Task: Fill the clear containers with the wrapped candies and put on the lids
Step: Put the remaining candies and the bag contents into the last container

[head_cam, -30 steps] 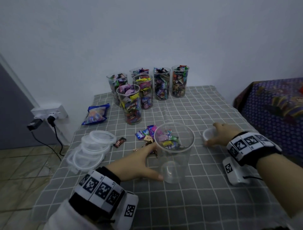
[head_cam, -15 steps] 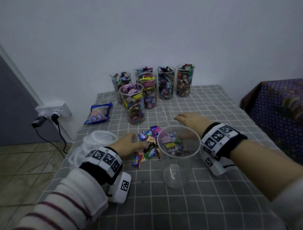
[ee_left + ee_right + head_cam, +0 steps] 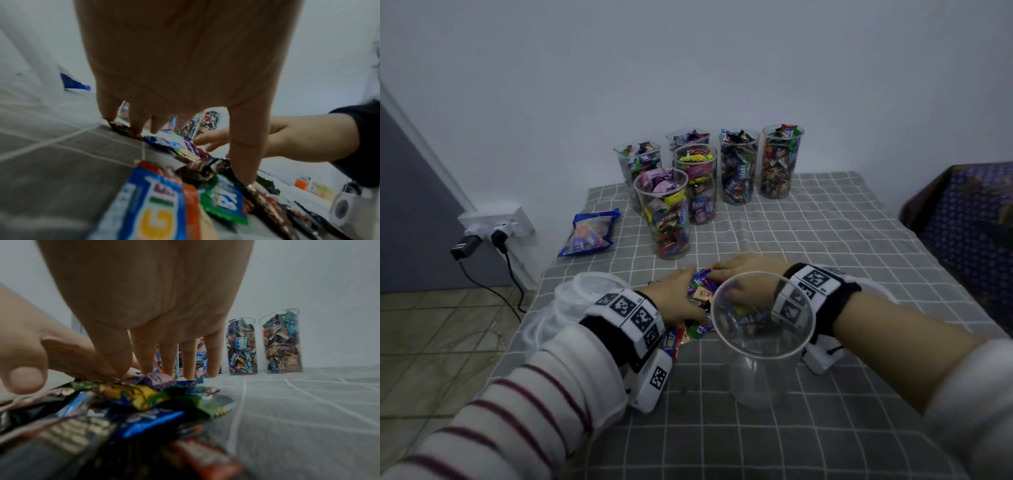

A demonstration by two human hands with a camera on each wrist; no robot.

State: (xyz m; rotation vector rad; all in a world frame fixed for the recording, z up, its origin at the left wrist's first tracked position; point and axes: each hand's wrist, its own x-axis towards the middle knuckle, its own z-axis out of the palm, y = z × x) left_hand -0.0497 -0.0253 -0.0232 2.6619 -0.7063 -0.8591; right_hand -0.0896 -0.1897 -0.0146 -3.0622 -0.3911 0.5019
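An empty clear cup [image 3: 760,373] stands upright near the front of the table. Just behind it lies a pile of loose wrapped candies [image 3: 700,294]. My left hand [image 3: 674,301] reaches in from the left and my right hand [image 3: 743,274] from the right, so they flank the pile. In the left wrist view the left hand [image 3: 185,97] has straight fingers, and its fingertips and thumb touch the candies [image 3: 222,203]. The right hand [image 3: 164,321] rests straight fingers on top of the heap [image 3: 139,394]. Neither hand grips anything.
Several clear cups full of candies [image 3: 739,168] stand in a cluster at the back by the wall. A stack of clear lids [image 3: 582,298] sits at the left table edge, a blue candy bag [image 3: 590,236] behind it. A patterned cloth [image 3: 962,222] lies to the right.
My left hand let go of the empty cup and moved onto the candy pile. My right hand came in from the right side of the table to the pile.
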